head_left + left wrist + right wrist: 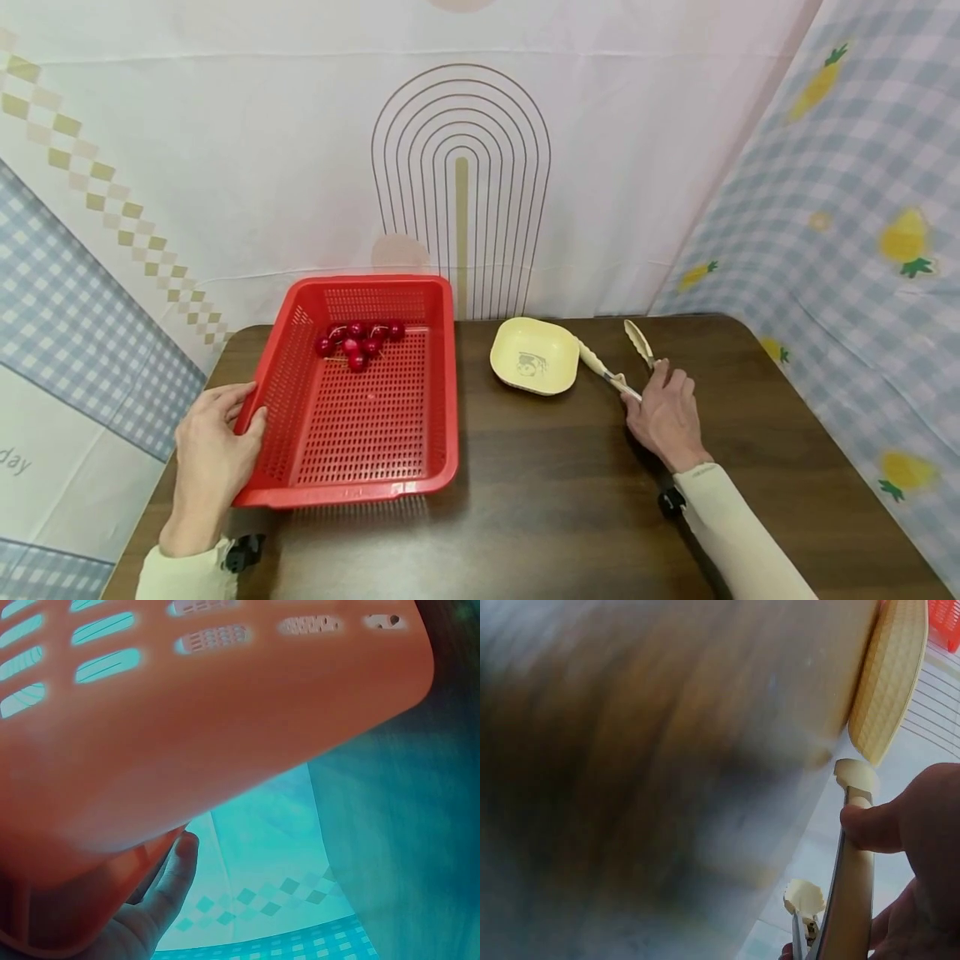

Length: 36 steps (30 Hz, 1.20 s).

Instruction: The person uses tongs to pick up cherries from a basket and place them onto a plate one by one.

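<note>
My left hand (217,450) grips the left rim of a red perforated plastic basket (452,392), thumb on the inner side. A small cluster of dark red cherries (357,362) lies at the far end of the basket floor. In the left wrist view, the basket's wall (187,750) covers much of that hand (161,900). On the right, my right hand (667,417) holds a pair of cream-tipped tongs (639,343), whose arms are spread apart with nothing between them. The thumb presses along one arm of the tongs (851,892) in the right wrist view.
Between basket and tongs stands a pale yellow square bowl (555,354) with a printed picture inside; one tongs tip is close beside its right edge. The dark wooden table (540,500) ends at a patterned curtain (300,167) behind and a checked one (847,275) to the right.
</note>
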{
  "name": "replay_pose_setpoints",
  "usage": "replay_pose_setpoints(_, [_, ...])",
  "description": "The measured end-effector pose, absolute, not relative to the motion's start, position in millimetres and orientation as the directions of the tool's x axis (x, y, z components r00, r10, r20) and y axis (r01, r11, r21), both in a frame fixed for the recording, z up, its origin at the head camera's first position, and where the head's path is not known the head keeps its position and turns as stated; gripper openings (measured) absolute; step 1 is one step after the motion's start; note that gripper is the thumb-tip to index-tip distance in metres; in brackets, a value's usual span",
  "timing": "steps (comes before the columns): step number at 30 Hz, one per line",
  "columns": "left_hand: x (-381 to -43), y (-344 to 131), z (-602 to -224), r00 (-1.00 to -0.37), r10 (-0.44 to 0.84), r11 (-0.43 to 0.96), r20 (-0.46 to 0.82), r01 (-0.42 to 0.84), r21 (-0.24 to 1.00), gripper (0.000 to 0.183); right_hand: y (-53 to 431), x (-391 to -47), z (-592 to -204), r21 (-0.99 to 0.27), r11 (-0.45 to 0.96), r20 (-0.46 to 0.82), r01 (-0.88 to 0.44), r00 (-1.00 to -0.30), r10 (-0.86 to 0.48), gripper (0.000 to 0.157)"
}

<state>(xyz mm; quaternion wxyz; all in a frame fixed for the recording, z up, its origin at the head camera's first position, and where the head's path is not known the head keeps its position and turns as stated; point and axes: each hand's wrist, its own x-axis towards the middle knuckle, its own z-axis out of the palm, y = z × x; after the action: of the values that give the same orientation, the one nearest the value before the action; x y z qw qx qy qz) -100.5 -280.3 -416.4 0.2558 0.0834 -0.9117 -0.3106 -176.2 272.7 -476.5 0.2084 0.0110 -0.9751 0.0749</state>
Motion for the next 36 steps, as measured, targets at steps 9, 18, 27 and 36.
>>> replay_pose_setpoints(9, [-101.0, -280.4, -414.8, -0.853, -0.299, 0.800, 0.428, 0.021, 0.600, 0.035, 278.7, -176.9, -469.2, -0.065, 0.991, 0.478, -0.114, -0.875, -0.070, 0.077])
replay_pose_setpoints(18, [-102.3, -281.2, -415.3, -0.863, -0.294, 0.797, 0.410, 0.016, 0.604, 0.036, 278.8, -177.0, -463.4, -0.082, 0.990, 0.493, -0.112, -0.868, -0.057, 0.067])
replay_pose_setpoints(27, [-101.9, -280.2, -415.2, -0.865, -0.297, 0.798, 0.406, 0.009, 0.603, 0.036, 278.1, -176.4, -460.7, -0.089, 0.992, 0.480, -0.089, -0.876, -0.036, 0.070])
replay_pose_setpoints(36, [-101.7, -278.7, -415.9, -0.867, -0.306, 0.786, 0.392, 0.003, 0.619, 0.037, 280.4, -176.7, -458.3, -0.130, 0.988, 0.470, -0.088, -0.882, -0.017, 0.064])
